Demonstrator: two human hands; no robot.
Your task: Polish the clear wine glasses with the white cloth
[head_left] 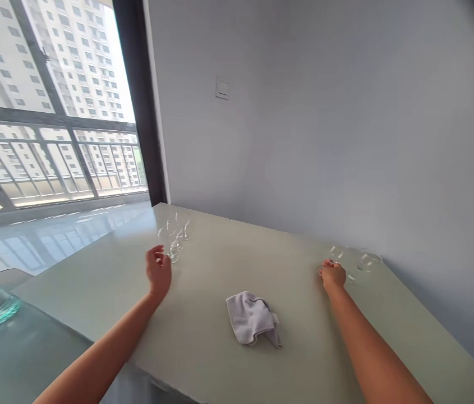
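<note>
Near tabletop's far left corner, my left hand [159, 271], fingers loosely open, holds nothing, just beside wine glasses [176, 233]. My right hand [332, 275] curls at glass [348, 264] w/ others by far right edge; grip unclear. Cloth [252, 318] lies crumpled mid-table, unused; wiping apparently not begun.

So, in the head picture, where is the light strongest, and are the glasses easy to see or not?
Head view: daylight from the window is strongest, glaring on the floor; clear glasses near the left hand and those by the right hand nearly vanish against the pale table; straight lines bend at the edges.
</note>
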